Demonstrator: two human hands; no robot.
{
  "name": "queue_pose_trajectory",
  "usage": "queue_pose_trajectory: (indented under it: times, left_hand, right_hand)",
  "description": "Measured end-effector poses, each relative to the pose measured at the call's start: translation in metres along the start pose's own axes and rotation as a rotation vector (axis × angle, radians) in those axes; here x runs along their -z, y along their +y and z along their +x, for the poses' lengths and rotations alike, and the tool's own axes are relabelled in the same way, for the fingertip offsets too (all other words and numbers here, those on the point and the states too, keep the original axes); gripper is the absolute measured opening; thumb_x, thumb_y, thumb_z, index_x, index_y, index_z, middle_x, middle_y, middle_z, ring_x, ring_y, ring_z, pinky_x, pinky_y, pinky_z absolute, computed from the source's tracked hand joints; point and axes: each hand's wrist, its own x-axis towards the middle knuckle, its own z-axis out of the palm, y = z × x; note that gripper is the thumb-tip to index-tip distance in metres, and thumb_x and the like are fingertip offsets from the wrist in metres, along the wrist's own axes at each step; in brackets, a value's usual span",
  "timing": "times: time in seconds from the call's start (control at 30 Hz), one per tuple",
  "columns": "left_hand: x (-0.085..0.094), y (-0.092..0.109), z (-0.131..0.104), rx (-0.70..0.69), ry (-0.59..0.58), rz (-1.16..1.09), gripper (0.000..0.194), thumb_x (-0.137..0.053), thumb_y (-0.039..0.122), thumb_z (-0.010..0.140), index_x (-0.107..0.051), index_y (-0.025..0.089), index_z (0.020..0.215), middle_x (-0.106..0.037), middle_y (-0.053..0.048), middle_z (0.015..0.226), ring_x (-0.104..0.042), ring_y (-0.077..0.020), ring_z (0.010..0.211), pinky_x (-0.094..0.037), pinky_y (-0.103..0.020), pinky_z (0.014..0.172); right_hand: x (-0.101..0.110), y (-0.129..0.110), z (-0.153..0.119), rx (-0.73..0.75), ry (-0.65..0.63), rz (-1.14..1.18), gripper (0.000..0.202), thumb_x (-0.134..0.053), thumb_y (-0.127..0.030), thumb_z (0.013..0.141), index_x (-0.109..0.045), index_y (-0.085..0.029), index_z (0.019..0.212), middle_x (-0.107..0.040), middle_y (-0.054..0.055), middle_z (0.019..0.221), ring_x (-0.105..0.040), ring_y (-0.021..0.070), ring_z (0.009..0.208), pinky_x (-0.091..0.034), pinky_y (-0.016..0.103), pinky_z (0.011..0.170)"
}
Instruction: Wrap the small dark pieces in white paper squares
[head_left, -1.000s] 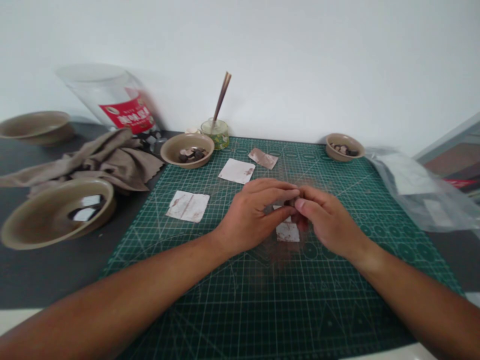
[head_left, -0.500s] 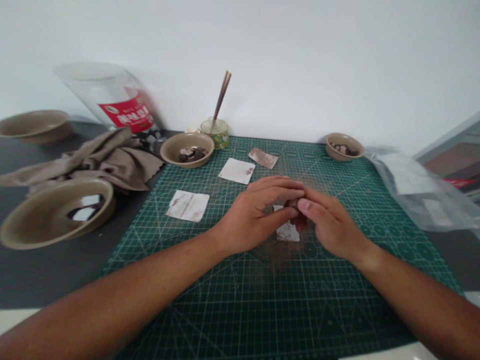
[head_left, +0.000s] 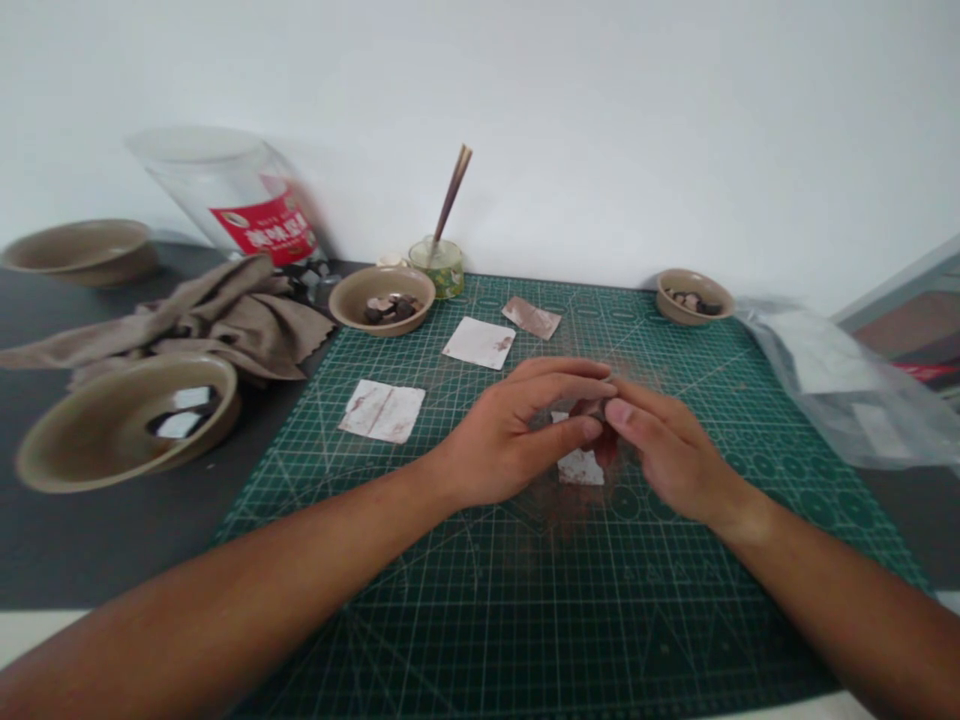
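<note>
Over the middle of the green cutting mat (head_left: 480,610), my left hand (head_left: 517,430) and my right hand (head_left: 667,450) meet at the fingertips. Both are closed around a small brownish piece (head_left: 594,408), mostly hidden by the fingers, so its kind is unclear. Below them lies a white paper square (head_left: 581,468) with brown smudges, partly covered by my left hand. Brown dust marks the mat around it. To the left are a creased white square (head_left: 384,411) and another white square (head_left: 480,343). A brown-coated square (head_left: 532,317) lies farther back.
Small dark and pale pieces fill the bottoms of a left bowl (head_left: 346,303) and a right bowl (head_left: 667,305). A glass (head_left: 448,275) holds thin sticks. Leftward are a cloth (head_left: 202,310), a large bowl (head_left: 45,450), another bowl (head_left: 75,262) and a clear jar (head_left: 187,180). A plastic bag (head_left: 810,365) lies right.
The view has shifted slightly, so things appear a little farther right. Both hands stay together around the small piece, with only slight finger movement.
</note>
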Motion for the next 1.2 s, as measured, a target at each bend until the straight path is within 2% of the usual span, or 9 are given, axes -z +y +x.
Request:
queue_pose_trajectory:
  times: [0.23,0.37,0.47,0.7,0.87,1.0,1.2]
  left_hand:
    - [-0.001,0.002,0.000,0.002,-0.026,0.023,0.026,-0.063,0.024,0.096,-0.072,0.025,0.120,-0.067,-0.007,0.132,-0.062,-0.0229,0.125,-0.050,-0.039,0.108]
    - [-0.005,0.001,0.000,-0.029,0.095,0.197,0.027,-0.066,0.028,0.094,-0.069,0.024,0.121,-0.073,-0.006,0.122,-0.067,-0.0211,0.115,-0.050,-0.037,0.104]
    - [-0.008,0.002,-0.001,-0.072,0.164,0.359,0.021,-0.068,0.028,0.093,-0.070,0.022,0.113,-0.076,-0.004,0.112,-0.069,-0.0194,0.106,-0.051,-0.035,0.099]
    - [-0.010,0.003,-0.002,-0.177,0.256,0.558,0.010,-0.067,0.024,0.094,-0.070,0.021,0.103,-0.077,-0.002,0.098,-0.070,-0.0168,0.094,-0.049,-0.031,0.087]
    - [-0.009,0.001,-0.003,-0.289,0.245,0.630,0.006,-0.067,0.024,0.094,-0.069,0.020,0.099,-0.077,-0.002,0.092,-0.071,-0.0158,0.087,-0.046,-0.031,0.081]
    - [-0.011,0.001,-0.003,-0.325,0.226,0.681,0.005,-0.065,0.024,0.096,-0.068,0.021,0.098,-0.077,-0.001,0.091,-0.071,-0.0139,0.083,-0.044,-0.030,0.077]
    - [-0.015,-0.003,-0.002,-0.373,0.232,0.693,0.006,-0.066,0.024,0.095,-0.068,0.019,0.099,-0.077,0.000,0.090,-0.071,-0.0128,0.082,-0.044,-0.030,0.075]
  right_hand:
    - [0.000,0.001,0.001,-0.035,0.000,0.002,0.029,-0.046,-0.031,0.099,-0.065,-0.020,0.080,-0.066,0.001,0.071,-0.062,0.0158,0.064,-0.049,0.028,0.060]
    - [-0.002,-0.001,0.003,-0.082,0.061,0.087,0.031,-0.044,-0.033,0.099,-0.066,-0.020,0.083,-0.066,0.002,0.070,-0.061,0.0153,0.059,-0.049,0.027,0.055]
    - [-0.003,-0.003,0.005,-0.104,0.100,0.089,0.033,-0.044,-0.034,0.100,-0.065,-0.021,0.078,-0.064,0.001,0.066,-0.059,0.0144,0.057,-0.047,0.026,0.054]
    - [-0.006,0.000,0.005,-0.075,0.070,0.194,0.027,-0.047,-0.033,0.100,-0.065,-0.021,0.084,-0.064,0.000,0.072,-0.059,0.0141,0.061,-0.048,0.026,0.055]
    - [-0.006,-0.004,0.005,-0.074,0.087,0.053,0.027,-0.044,-0.027,0.098,-0.066,-0.021,0.084,-0.065,0.000,0.070,-0.059,0.0143,0.062,-0.047,0.027,0.058]
    - [-0.006,-0.009,0.004,-0.070,0.138,-0.097,0.027,-0.043,-0.021,0.095,-0.066,-0.021,0.080,-0.066,0.000,0.070,-0.060,0.0151,0.064,-0.045,0.027,0.058]
    - [-0.007,-0.008,0.001,-0.007,0.203,-0.242,0.030,-0.041,-0.020,0.095,-0.063,-0.021,0.074,-0.063,-0.002,0.065,-0.057,0.0136,0.060,-0.042,0.027,0.057]
